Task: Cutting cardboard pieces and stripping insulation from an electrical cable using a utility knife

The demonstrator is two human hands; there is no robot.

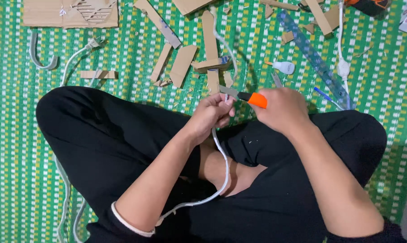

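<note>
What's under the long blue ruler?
The blue ruler lies on the green woven mat, with a cardboard scrap beside it. Anything directly beneath the ruler is covered.

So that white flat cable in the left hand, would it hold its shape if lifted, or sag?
The white cable would probably sag: it already droops in a loose curve below the left hand. It looks light and thin. Its smooth sheath may be a little slippery.
</note>
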